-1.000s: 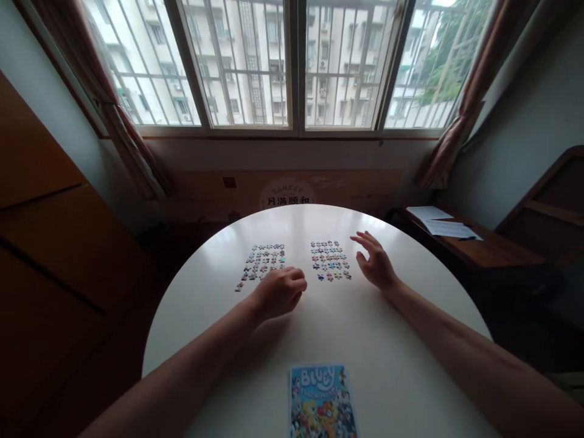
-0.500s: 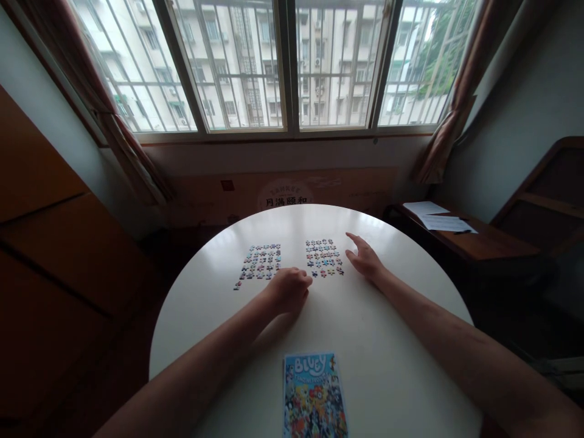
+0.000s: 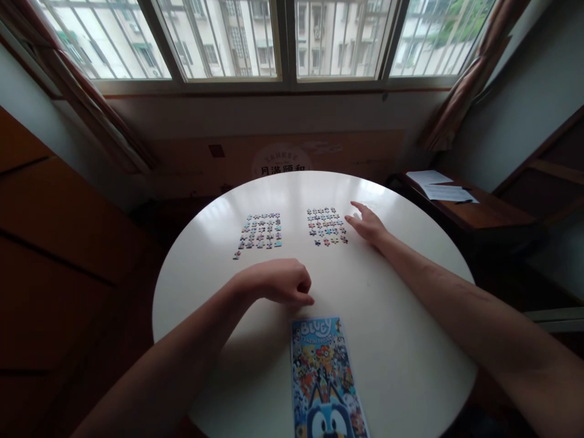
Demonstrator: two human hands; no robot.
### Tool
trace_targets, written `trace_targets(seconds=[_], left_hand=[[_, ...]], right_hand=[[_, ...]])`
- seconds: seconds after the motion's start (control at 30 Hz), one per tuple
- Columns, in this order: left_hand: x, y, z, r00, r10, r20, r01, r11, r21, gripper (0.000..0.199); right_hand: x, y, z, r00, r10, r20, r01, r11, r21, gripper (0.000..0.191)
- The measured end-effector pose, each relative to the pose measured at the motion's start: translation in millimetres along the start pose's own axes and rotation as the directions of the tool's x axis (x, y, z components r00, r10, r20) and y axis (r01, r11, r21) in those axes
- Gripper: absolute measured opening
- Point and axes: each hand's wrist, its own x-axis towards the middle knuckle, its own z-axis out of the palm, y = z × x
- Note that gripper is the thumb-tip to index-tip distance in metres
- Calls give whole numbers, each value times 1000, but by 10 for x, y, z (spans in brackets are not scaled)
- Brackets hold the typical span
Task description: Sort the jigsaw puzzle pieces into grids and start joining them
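Observation:
My left hand (image 3: pixel 285 281) hovers over the white table, just beyond the top of a Bluey picture sheet (image 3: pixel 322 365). Its fingers are curled in and the thumb points down to the right; whatever they may hold is hidden. My right hand (image 3: pixel 367 225) is open, thumb and forefinger apart, beside the right group of jigsaw pieces (image 3: pixel 325 224). Those pieces lie loose in rows. Farther left, a second group of jigsaw pieces (image 3: pixel 261 231) sits in closer rows, with one piece or pair (image 3: pixel 236 255) jutting out at its lower left corner.
The round white table (image 3: pixel 387 340) stands before a barred window (image 3: pixel 228 39). A wooden side table (image 3: pixel 495 213) at the right bears paper sheets (image 3: pixel 449 191) and a pen. Orange-brown cabinets (image 3: pixel 50 243) line the left side.
My left hand has drawn back from between the two groups of pieces towards the picture sheet. My right hand stays beside the right group. The camera has tipped down.

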Motion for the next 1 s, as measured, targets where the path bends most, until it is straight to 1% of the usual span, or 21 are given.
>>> trace_targets(seconds=[0.07, 0.2, 0.3, 0.43, 0.5, 0.57, 0.67, 0.77, 0.87, 1.0], left_hand=[[-6, 14, -4, 998, -24, 54, 26, 999, -37, 25], [-11, 42, -2, 995, -40, 89, 45, 998, -48, 26], [-1, 64, 16, 994, -39, 98, 42, 998, -36, 26], [18, 89, 36, 997, -6, 83, 6, 1000, 0, 23], [18, 105, 33, 997, 6, 77, -7, 1000, 18, 21], [11, 126, 25, 997, 11, 73, -13, 999, 33, 21], [-3, 158, 13, 996, 15, 83, -19, 999, 49, 21], [-10, 181, 9, 996, 17, 90, -22, 998, 54, 20], [-16, 200, 8, 996, 16, 84, -21, 998, 57, 21], [-30, 230, 15, 996, 26, 82, -31, 998, 62, 23]], right_hand=[[-1, 7, 3, 1000, 2, -9, -1, 1000, 12, 65], [-29, 4, -20, 998, -22, -52, 25, 998, 64, 63], [-62, -13, -78, 990, -43, -131, 57, 993, 104, 53], [-107, -71, -158, 969, -46, -243, 79, 988, 130, 44], [-128, -123, -174, 956, -82, -283, 123, 984, 132, 41], [-147, -182, -174, 937, -155, -312, 199, 973, 115, 38], [-165, -246, -158, 910, -252, -328, 288, 956, 64, 35], [-162, -256, -140, 899, -287, -330, 314, 949, 30, 35], [-150, -236, -120, 896, -293, -334, 319, 947, 25, 36], [-145, -216, -85, 911, -250, -329, 280, 959, 46, 37]])
